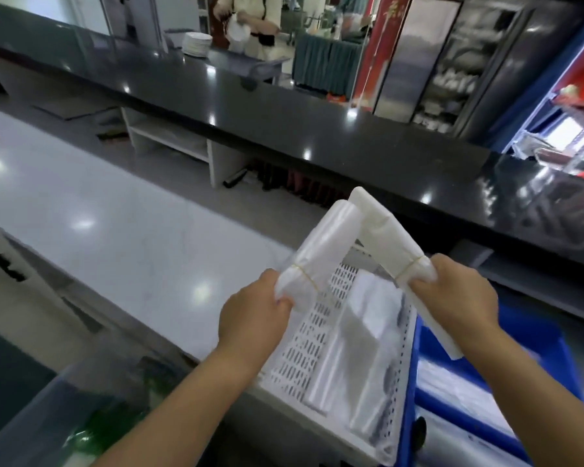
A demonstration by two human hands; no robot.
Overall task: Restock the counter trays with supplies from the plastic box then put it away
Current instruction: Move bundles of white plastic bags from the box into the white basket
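Observation:
Each hand holds a bundle of clear plastic bags bound with a rubber band, lifted above a white perforated tray (pixel 304 345). My left hand (pixel 253 318) grips the lower end of the left bundle (pixel 321 241). My right hand (pixel 452 298) grips the right bundle (pixel 378 227) near its rubber band; that bundle's other end hangs below the hand. The tops of the two bundles touch. More flat packs of plastic bags (pixel 361 335) lie inside the white tray. A blue tray (pixel 536 332) stands right beside it, to the right.
A white counter (pixel 115 217) stretches to the left. Beyond a floor aisle runs a long black counter (pixel 284 106), where a person (pixel 250 25) handles white plates. Glass-door cabinets (pixel 452 62) stand at the back right. A clear panel (pixel 64 399) is at lower left.

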